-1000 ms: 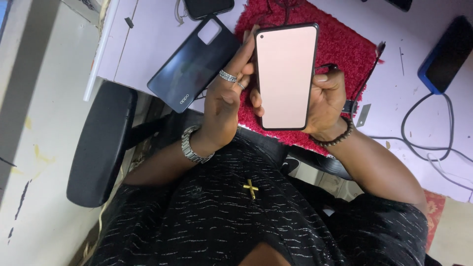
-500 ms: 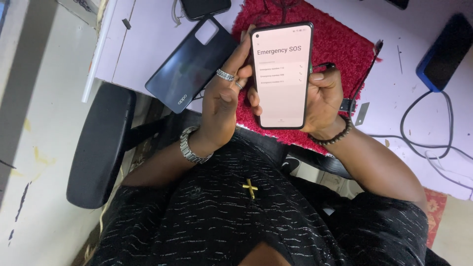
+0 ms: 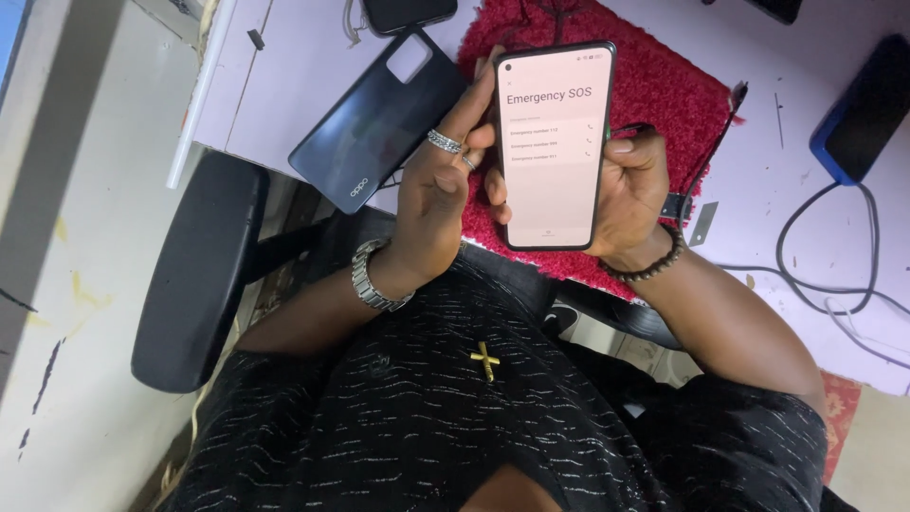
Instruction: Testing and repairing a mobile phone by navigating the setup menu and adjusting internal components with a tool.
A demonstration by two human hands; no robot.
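My left hand [image 3: 431,204] and right hand [image 3: 633,190] grip the lit smartphone [image 3: 555,142] above the table's [image 3: 284,85] near edge; I judge the next move needs 1 free thumb.

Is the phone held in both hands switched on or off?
On: the phone screen glows pale pink with dark text lines, held between the left hand and right hand.
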